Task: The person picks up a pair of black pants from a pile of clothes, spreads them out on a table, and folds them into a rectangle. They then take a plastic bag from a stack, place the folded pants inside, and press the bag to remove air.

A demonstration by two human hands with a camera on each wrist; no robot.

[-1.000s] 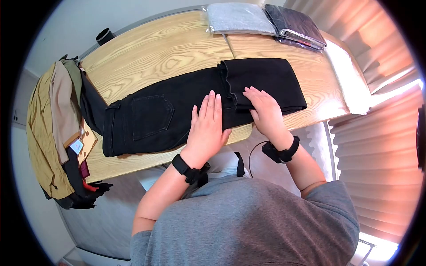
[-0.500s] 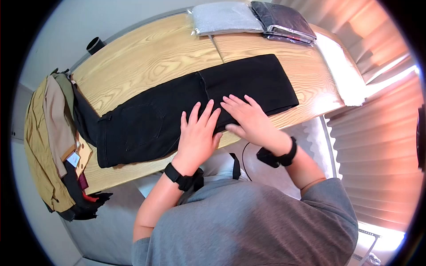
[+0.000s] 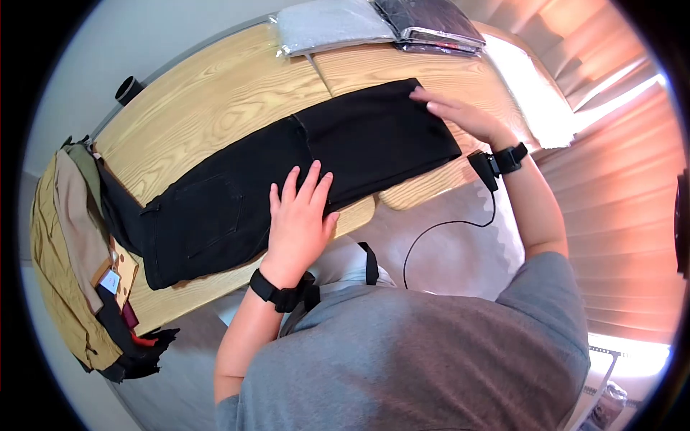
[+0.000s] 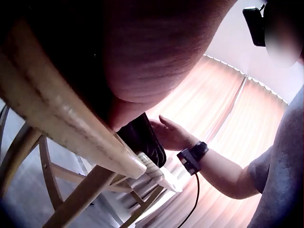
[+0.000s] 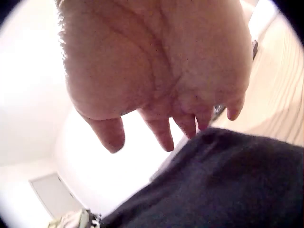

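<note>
A pair of black jeans [image 3: 266, 172] lies on the wooden table, folded lengthwise, its leg end doubled back so the hem edge crosses the middle. The waistband and a back pocket are toward the left. My left hand [image 3: 298, 226] rests on the jeans near that hem, fingers spread and straight. At the folded right end is my right hand [image 3: 463, 118], fingers extended at the far corner. In the right wrist view the right palm [image 5: 161, 61] faces the black cloth with nothing in its grasp.
Packaged garments, one light grey [image 3: 334, 29] and one dark [image 3: 431, 27], lie at the table's far edge. Several clothes [image 3: 68, 251] hang over the left end. A black cup-like object [image 3: 129, 90] stands at the back left. A cable [image 3: 438, 224] trails from the right wrist camera.
The right hand has moved from the hem area out to the folded right end. My left hand stays on the jeans. The hem flap lies flatter, and the head view has shifted rightward.
</note>
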